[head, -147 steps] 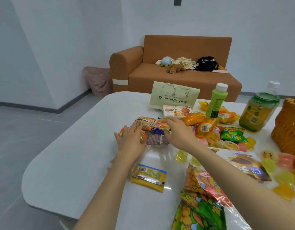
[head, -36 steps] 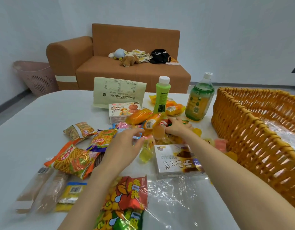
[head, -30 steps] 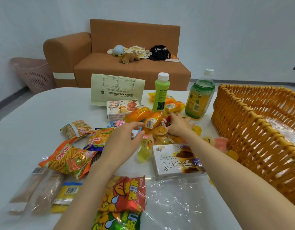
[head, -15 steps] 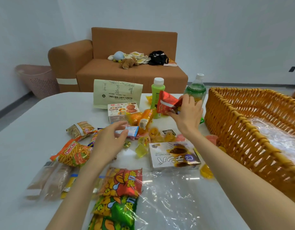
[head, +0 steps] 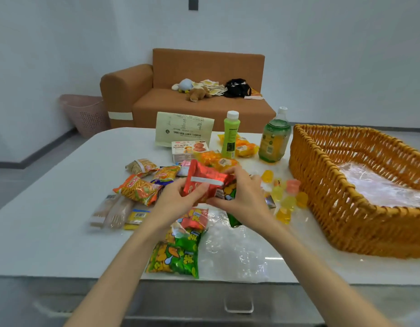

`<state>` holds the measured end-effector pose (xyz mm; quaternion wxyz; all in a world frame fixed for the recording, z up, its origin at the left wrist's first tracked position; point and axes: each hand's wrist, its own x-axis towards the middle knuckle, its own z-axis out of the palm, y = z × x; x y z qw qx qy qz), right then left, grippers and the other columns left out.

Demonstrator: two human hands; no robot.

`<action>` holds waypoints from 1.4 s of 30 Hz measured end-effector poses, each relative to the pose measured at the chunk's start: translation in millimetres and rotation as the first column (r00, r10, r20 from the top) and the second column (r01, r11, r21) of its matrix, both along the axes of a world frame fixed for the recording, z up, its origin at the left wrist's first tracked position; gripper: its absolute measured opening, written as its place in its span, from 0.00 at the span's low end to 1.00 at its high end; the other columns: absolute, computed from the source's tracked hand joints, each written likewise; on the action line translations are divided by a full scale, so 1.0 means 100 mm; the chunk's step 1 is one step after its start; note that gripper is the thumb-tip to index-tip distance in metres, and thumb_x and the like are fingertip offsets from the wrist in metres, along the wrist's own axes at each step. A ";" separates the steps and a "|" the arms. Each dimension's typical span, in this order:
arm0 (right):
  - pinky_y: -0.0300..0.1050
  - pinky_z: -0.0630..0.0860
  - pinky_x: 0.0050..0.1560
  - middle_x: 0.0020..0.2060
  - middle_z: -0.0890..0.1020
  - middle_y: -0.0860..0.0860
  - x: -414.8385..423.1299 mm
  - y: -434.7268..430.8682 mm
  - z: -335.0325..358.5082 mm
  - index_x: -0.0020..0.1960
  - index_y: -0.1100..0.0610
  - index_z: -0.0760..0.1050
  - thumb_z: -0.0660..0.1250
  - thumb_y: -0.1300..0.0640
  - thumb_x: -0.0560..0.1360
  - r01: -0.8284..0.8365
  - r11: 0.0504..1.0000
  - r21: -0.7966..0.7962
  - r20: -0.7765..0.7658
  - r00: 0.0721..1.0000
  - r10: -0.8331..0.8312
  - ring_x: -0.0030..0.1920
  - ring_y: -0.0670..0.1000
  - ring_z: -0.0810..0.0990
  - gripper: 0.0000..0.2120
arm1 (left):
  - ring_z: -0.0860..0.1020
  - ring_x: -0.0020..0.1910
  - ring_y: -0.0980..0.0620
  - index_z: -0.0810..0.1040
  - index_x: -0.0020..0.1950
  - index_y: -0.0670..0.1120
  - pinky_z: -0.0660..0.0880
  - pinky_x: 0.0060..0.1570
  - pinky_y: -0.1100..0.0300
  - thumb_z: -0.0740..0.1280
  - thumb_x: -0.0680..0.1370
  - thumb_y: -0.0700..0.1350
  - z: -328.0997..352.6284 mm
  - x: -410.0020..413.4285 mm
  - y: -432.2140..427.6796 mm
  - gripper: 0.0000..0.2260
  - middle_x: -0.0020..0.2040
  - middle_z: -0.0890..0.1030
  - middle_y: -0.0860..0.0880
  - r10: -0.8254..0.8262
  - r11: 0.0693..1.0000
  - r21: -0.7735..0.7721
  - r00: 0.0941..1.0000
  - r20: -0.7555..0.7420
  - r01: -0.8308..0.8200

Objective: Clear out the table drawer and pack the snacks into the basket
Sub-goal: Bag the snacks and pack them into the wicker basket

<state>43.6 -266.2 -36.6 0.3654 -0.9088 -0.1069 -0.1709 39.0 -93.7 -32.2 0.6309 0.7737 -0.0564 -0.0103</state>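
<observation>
Red snack packet (head: 204, 182) held up over mid-table, well left of basket (head: 346, 208). Pinched by left hand (head: 173, 201) thumb and fingers; right hand (head: 244, 197) curled round other end. Risks: slick foil slipping mid-carry, forearm knocking jelly cups (head: 287, 201) off the edge.

One wicker basket (head: 346, 208). Two bottles: a slim green bottle (head: 230, 135) and a rounder juice bottle (head: 274, 140). One biscuit box (head: 189, 149). Roughly seven jelly cups (head: 288, 201) (some overlap, so the count is loose). One red packet (head: 204, 182), held by the left hand (head: 173, 199) and the right hand (head: 244, 197).
</observation>
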 end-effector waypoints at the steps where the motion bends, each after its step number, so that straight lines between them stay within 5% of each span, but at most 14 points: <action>1: 0.44 0.62 0.46 0.50 0.73 0.42 -0.09 0.03 -0.03 0.58 0.46 0.66 0.78 0.41 0.63 -0.026 1.000 -0.006 -0.010 1.000 0.026 0.52 0.47 0.61 0.30 | 0.83 0.50 0.48 0.81 0.56 0.48 0.78 0.55 0.49 0.69 0.75 0.53 -0.03 -0.08 0.05 0.13 0.49 0.85 0.46 -0.001 1.000 -0.029 1.000 -0.023 0.000; 6: 0.52 0.68 0.63 0.61 0.69 0.45 -0.38 -0.10 -0.17 0.67 0.42 0.63 0.80 0.45 0.61 -0.099 0.992 0.080 -0.162 0.981 0.111 0.61 0.49 0.64 0.40 | 0.83 0.50 0.47 0.81 0.56 0.44 0.78 0.56 0.50 0.71 0.74 0.47 -0.18 -0.37 0.18 0.13 0.51 0.85 0.44 0.018 0.980 -0.194 0.986 -0.164 -0.050; 9: 0.51 0.66 0.64 0.60 0.68 0.46 -0.38 -0.33 -0.22 0.68 0.44 0.64 0.80 0.50 0.63 0.023 0.997 0.080 -0.179 0.984 -0.008 0.64 0.53 0.66 0.39 | 0.82 0.52 0.46 0.80 0.57 0.42 0.80 0.53 0.53 0.70 0.75 0.44 -0.21 -0.43 0.19 0.12 0.51 0.84 0.44 0.043 0.945 -0.308 0.974 -0.220 -0.111; 13: 0.48 0.61 0.58 0.63 0.70 0.50 -0.31 -0.71 -0.35 0.69 0.47 0.63 0.71 0.52 0.71 0.241 0.942 -0.236 -0.153 0.948 -0.280 0.63 0.56 0.66 0.29 | 0.81 0.54 0.46 0.79 0.58 0.40 0.81 0.49 0.57 0.69 0.75 0.43 -0.20 -0.43 0.16 0.13 0.53 0.83 0.42 0.043 0.906 -0.396 0.962 -0.270 -0.152; 16: 0.49 0.60 0.61 0.72 0.64 0.52 -0.32 -0.89 -0.52 0.74 0.50 0.59 0.64 0.53 0.76 0.230 0.850 -0.474 -0.156 0.928 -0.338 0.66 0.60 0.64 0.28 | 0.82 0.52 0.48 0.78 0.59 0.41 0.81 0.47 0.57 0.70 0.75 0.42 -0.23 -0.43 0.06 0.13 0.53 0.83 0.42 0.040 0.913 -0.381 0.961 -0.275 -0.147; 20: 0.60 0.47 0.74 0.78 0.44 0.52 -0.48 -0.96 -0.67 0.79 0.55 0.48 0.51 0.47 0.83 0.065 0.777 -0.626 -0.290 0.906 -0.309 0.77 0.60 0.43 0.28 | 0.82 0.52 0.48 0.78 0.60 0.41 0.81 0.45 0.59 0.71 0.74 0.42 -0.26 -0.44 -0.05 0.15 0.54 0.83 0.42 0.045 0.921 -0.363 0.965 -0.259 -0.140; 24: 0.55 0.38 0.74 0.77 0.38 0.53 -0.59 -1.06 -0.79 0.79 0.55 0.39 0.46 0.47 0.84 -0.087 0.810 -0.579 -0.410 0.891 -0.197 0.77 0.54 0.35 0.28 | 0.83 0.51 0.49 0.79 0.57 0.44 0.81 0.45 0.59 0.71 0.74 0.42 -0.26 -0.47 -0.11 0.12 0.52 0.84 0.44 0.032 0.932 -0.344 0.972 -0.232 -0.112; 29: 0.50 0.45 0.75 0.77 0.57 0.51 -0.59 -1.08 -0.69 0.77 0.54 0.59 0.51 0.53 0.84 0.030 0.918 -0.395 -0.272 0.951 -0.147 0.78 0.53 0.51 0.22 | 0.84 0.47 0.50 0.81 0.53 0.47 0.80 0.51 0.55 0.73 0.72 0.41 -0.26 -0.55 -0.18 0.11 0.49 0.85 0.47 0.042 0.946 -0.311 0.984 -0.173 -0.095; 32: 0.38 0.67 0.65 0.64 0.77 0.45 -0.68 -0.87 -0.43 0.66 0.50 0.75 0.60 0.49 0.80 0.075 0.997 0.015 -0.101 0.992 -0.073 0.66 0.45 0.72 0.16 | 0.83 0.50 0.51 0.82 0.52 0.50 0.78 0.54 0.54 0.75 0.69 0.46 -0.26 -0.58 -0.23 0.12 0.47 0.85 0.51 0.052 0.975 -0.208 0.991 -0.122 -0.076; 35: 0.27 0.71 0.49 0.52 0.81 0.35 -0.84 -0.63 -0.13 0.58 0.43 0.79 0.66 0.46 0.76 -0.076 0.911 0.405 -0.187 0.969 0.164 0.52 0.33 0.76 0.11 | 0.83 0.49 0.55 0.82 0.53 0.49 0.77 0.49 0.63 0.75 0.69 0.47 -0.24 -0.63 -0.32 0.14 0.47 0.85 0.52 -0.011 0.983 -0.181 0.997 -0.076 -0.003; 38: 0.30 0.74 0.49 0.47 0.85 0.40 -0.90 -0.55 -0.11 0.53 0.48 0.81 0.70 0.54 0.75 -0.150 0.855 0.497 -0.188 0.943 0.274 0.49 0.39 0.81 0.07 | 0.83 0.48 0.57 0.82 0.54 0.49 0.77 0.43 0.69 0.74 0.71 0.45 -0.22 -0.68 -0.41 0.12 0.47 0.86 0.52 -0.055 0.985 -0.168 0.997 -0.061 0.044; 42: 0.34 0.77 0.47 0.46 0.86 0.46 -0.89 -0.60 -0.13 0.52 0.52 0.82 0.73 0.62 0.72 -0.136 0.789 0.599 -0.191 0.933 0.306 0.48 0.45 0.84 0.10 | 0.83 0.52 0.53 0.81 0.57 0.45 0.78 0.53 0.61 0.74 0.72 0.42 -0.21 -0.70 -0.42 0.14 0.50 0.85 0.49 -0.112 0.980 -0.173 0.992 -0.066 0.099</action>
